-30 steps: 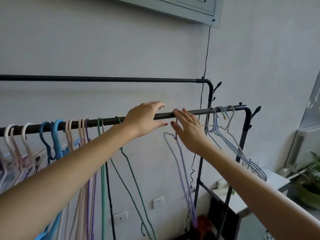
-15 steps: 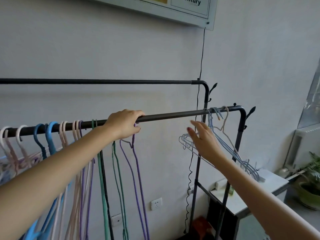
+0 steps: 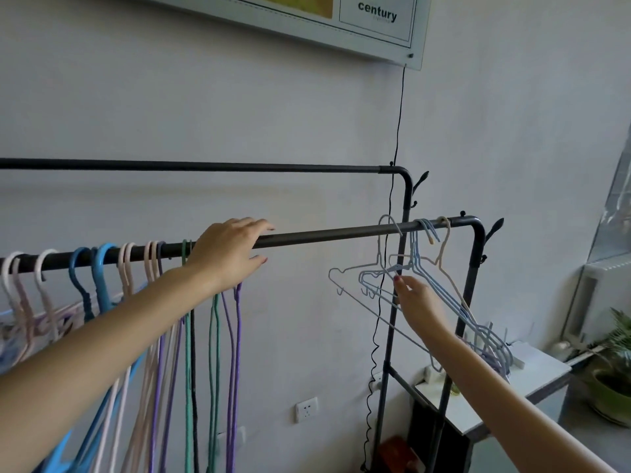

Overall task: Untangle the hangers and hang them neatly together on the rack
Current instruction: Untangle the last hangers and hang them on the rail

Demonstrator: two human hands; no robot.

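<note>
The front rail (image 3: 324,235) of the black rack carries pink (image 3: 44,285), blue (image 3: 100,278), green (image 3: 214,322) and purple hangers (image 3: 237,312) bunched at its left. My left hand (image 3: 228,256) rests on that rail above the purple hanger, fingers laid over the bar and thumb below it; the hanger's hook is hidden under my palm. At the rail's right end hangs a tangled cluster of pale blue and grey wire hangers (image 3: 375,278). My right hand (image 3: 415,300) reaches into it and pinches a wire at the shoulder, tilting the cluster's left side upward.
A higher back rail (image 3: 205,165) runs behind. A black cord (image 3: 397,124) drops down the wall from a framed board (image 3: 375,18). A white table (image 3: 536,373) and a potted plant (image 3: 614,370) stand at the right, and a wall socket (image 3: 306,409) sits low.
My left hand slid the purple hanger left along the rail against the green ones. My right hand left the rail, dropped to the pale wire hangers at the right end and took hold.
</note>
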